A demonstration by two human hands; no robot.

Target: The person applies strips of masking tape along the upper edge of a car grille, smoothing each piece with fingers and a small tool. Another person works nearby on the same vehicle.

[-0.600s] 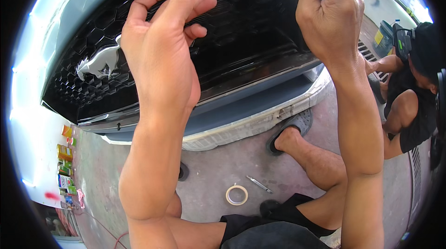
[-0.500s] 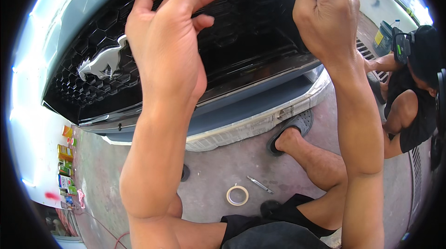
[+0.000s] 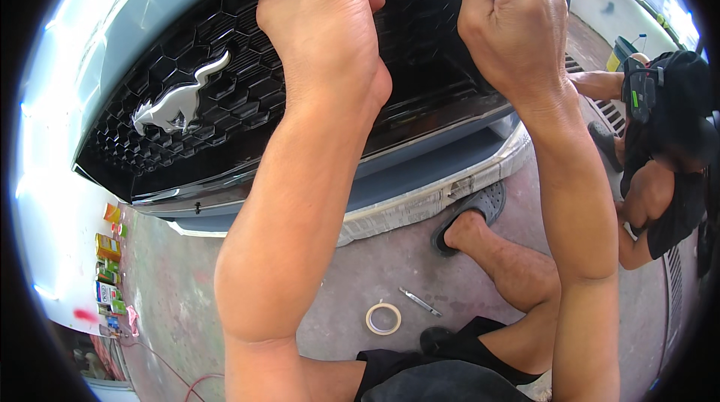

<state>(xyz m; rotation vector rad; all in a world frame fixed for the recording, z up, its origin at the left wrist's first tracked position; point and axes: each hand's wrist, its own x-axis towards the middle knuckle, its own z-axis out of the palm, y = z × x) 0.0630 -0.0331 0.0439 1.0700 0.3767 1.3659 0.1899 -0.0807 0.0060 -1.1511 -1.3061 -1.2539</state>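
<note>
Both my hands are raised in front of a car's black honeycomb grille (image 3: 240, 91), which carries a silver horse emblem (image 3: 174, 108). My left hand (image 3: 326, 42) is bent at the wrist, its fingers curled and its thumb reaching toward the top edge; thumb and forefinger appear to pinch there, but their tips are cut off. Close by on the right, my right hand (image 3: 517, 34) is closed in a pinch with its fingers folded in. Whatever either hand holds is out of sight.
Newspaper-like masking (image 3: 397, 216) lines the grey bumper's lower edge. On the floor lie a tape roll (image 3: 370, 321) and a slim cutter (image 3: 420, 301). Another person (image 3: 660, 154) crouches at the right. Several cans (image 3: 107, 247) stand along the left wall; a red hose (image 3: 161, 361) runs nearby.
My left hand has moved right and up, closer to my right hand, and its fingers have drawn in. My right hand has shifted slightly left. The other person's head has dipped lower.
</note>
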